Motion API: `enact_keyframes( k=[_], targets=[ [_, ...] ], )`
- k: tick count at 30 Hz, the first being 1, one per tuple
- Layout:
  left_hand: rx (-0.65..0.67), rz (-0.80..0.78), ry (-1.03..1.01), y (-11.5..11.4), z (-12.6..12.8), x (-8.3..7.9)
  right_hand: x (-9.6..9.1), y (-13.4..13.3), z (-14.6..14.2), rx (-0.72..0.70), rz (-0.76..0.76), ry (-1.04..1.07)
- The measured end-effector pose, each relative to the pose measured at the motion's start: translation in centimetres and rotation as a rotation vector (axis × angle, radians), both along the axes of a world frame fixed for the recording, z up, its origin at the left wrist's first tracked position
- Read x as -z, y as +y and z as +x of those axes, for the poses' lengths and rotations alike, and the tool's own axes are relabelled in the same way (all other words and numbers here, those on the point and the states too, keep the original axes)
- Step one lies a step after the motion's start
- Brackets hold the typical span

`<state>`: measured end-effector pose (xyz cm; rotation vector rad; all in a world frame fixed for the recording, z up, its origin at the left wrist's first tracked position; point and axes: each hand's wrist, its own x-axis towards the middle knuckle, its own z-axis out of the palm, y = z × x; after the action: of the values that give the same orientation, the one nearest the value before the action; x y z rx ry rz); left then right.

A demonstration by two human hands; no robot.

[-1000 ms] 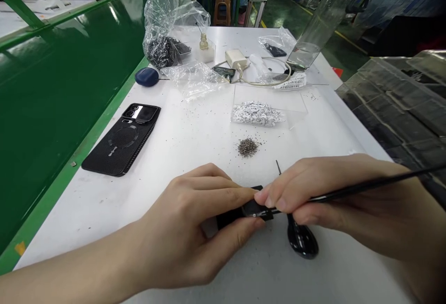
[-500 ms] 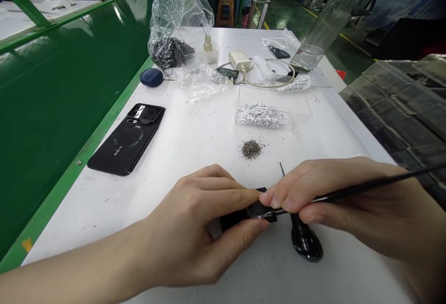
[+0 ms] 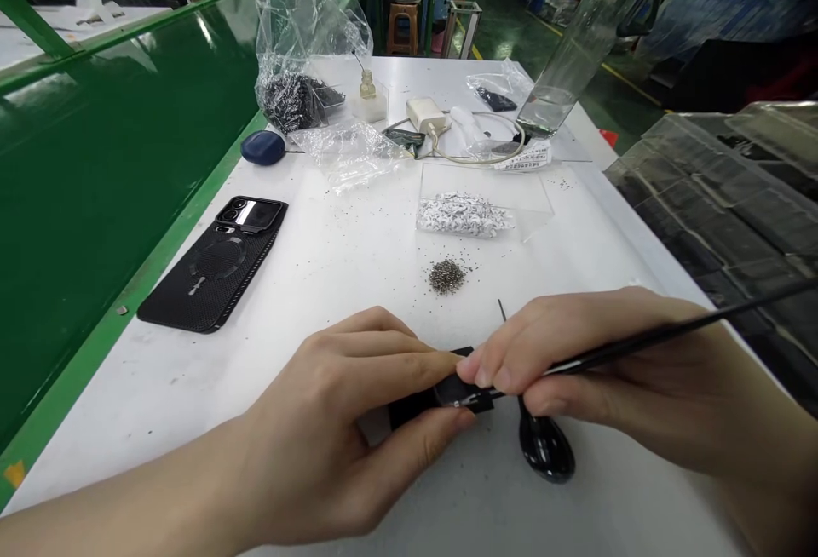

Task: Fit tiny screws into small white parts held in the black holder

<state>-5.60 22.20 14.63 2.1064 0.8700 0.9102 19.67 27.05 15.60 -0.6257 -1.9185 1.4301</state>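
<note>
Left hand [image 3: 332, 429] pinches a small black part [image 3: 447, 391]; my right hand [image 3: 607, 378] pinches a thin brush [image 3: 639, 341], tip touching it. Detail work, I judge, needing steadiness.

white table [image 3: 358, 233] | phone in black mesh case [image 3: 214, 263], face down, near left edge | blue oval case [image 3: 262, 147] beyond phone | clear bag [image 3: 300, 46] holding dark parts | small glass bottle [image 3: 367, 84] beside bag | white charger [image 3: 426, 112] with looped cable | white pieces [image 3: 463, 214] on clear sheet | dark grain pile [image 3: 446, 275] near sheet | green panel [image 3: 95, 157] along left edge
</note>
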Motion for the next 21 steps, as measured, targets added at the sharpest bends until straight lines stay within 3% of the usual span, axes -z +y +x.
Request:
enact_keyframes(
  k=[21],
  targets=[
    [-0.002,-0.001,-0.010,0.12,0.01,-0.09,0.64,0.24,-0.04,-0.030,-0.008,0.072]
  ],
)
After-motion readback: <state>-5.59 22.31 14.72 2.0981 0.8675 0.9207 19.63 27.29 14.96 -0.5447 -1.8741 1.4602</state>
